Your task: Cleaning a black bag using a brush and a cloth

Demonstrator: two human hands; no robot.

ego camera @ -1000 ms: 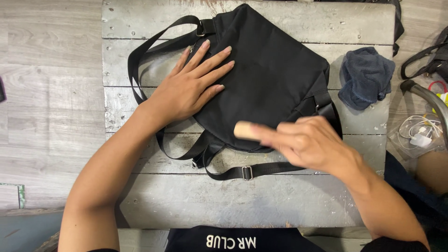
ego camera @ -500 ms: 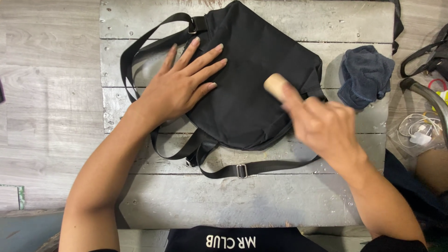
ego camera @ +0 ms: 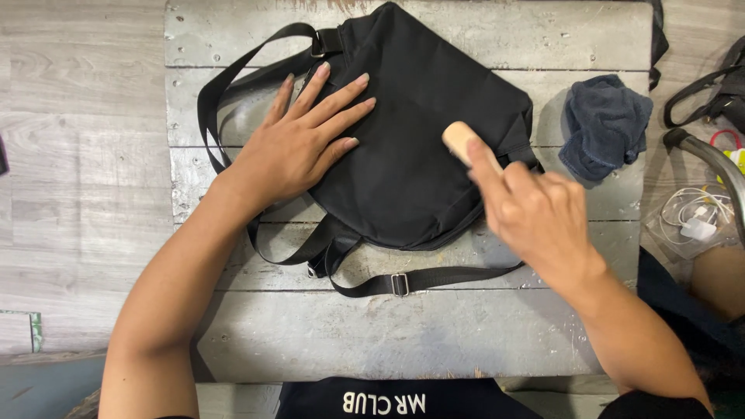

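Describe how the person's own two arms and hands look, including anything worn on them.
Both forearms are bare, with no watch, bracelet or gloves. The left hand shows long, neat fingernails and no rings. The right hand also shows no rings. A dark sleeve edge appears at the right elbow.

Weathered grey-painted wooden plank table (ego camera: 403,341), paint chipped, gaps between boards. Pale grey wood-grain plank floor (ego camera: 77,155) to left. Lighting even, soft shadows.

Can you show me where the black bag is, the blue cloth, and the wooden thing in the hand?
black bag (ego camera: 419,140), head view, middle of its fabric body.
blue cloth (ego camera: 605,124), head view, centre of the crumpled cloth.
wooden thing (ego camera: 458,138), head view, its rounded end above the right hand (ego camera: 539,221).
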